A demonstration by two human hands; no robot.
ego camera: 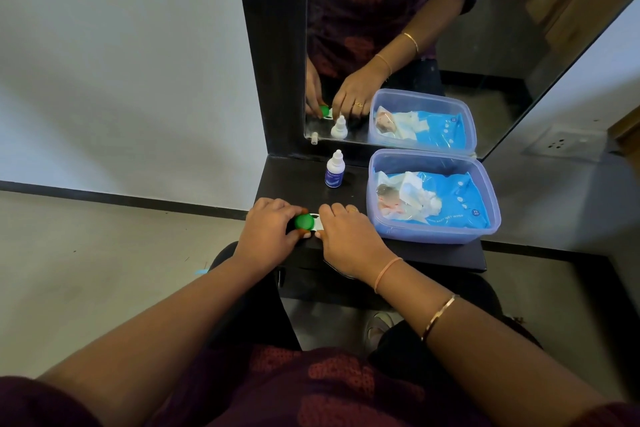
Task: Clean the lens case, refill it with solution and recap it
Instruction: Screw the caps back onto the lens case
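Left hand [266,232], right hand [348,239], both curled.

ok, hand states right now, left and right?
Left hand: gripping the green cap.
Right hand: holding the lens case.

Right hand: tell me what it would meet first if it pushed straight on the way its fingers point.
The lens case, which the right hand grips at one end. Just beyond lies the green cap, gripped by the left hand. The dropper bottle looks off that line, though depth is unclear.
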